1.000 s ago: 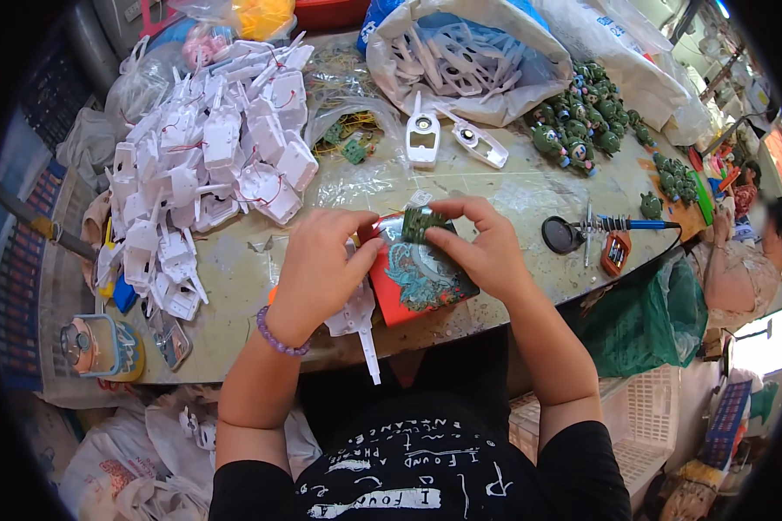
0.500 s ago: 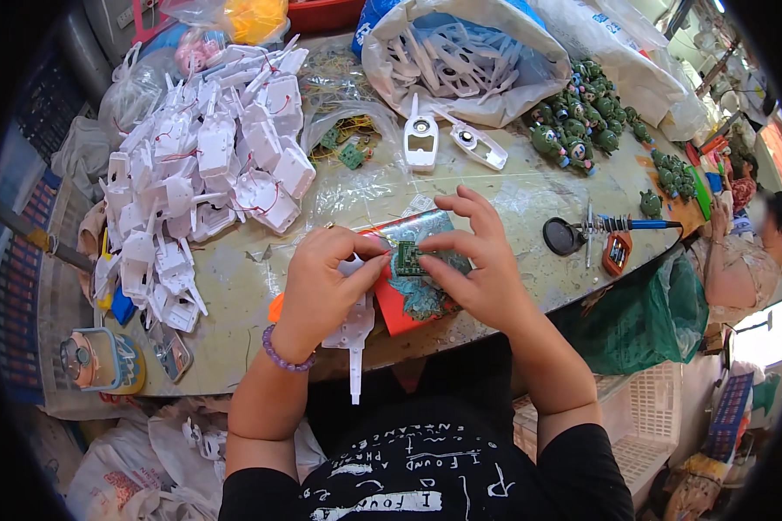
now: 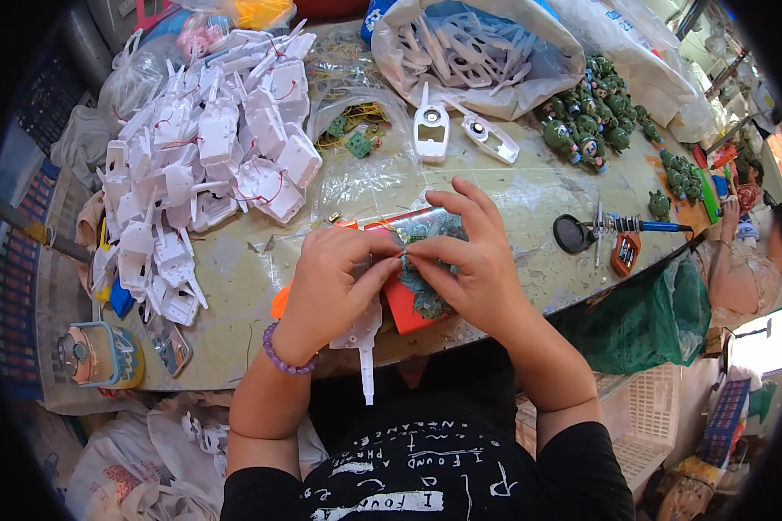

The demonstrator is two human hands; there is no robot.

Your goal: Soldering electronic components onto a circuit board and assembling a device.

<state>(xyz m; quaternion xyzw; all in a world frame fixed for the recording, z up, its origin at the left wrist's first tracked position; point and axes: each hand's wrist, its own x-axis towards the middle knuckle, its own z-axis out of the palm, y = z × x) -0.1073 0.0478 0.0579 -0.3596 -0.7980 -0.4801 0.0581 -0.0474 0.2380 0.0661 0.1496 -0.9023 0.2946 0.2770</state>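
Observation:
My left hand and my right hand meet fingertip to fingertip, both pinched closed. A tiny reddish bit shows between the fingertips; whether it is a wire end I cannot tell. Below the fingers lies a red box with a crumpled grey-green mass on it. A white plastic toy shell with a narrow stem sits partly under my left hand, its stem pointing toward me. An orange piece shows beside my left wrist.
White shells with red wires are heaped at left. Behind are a bag of white parts and two white frames. Green figures, a soldering iron and a round black dish lie right. Another person's arm is at far right.
My right hand's thumb and index have closed against my left fingertips. The green circuit board seen between my hands before is now out of sight. The whole view has shifted slightly.

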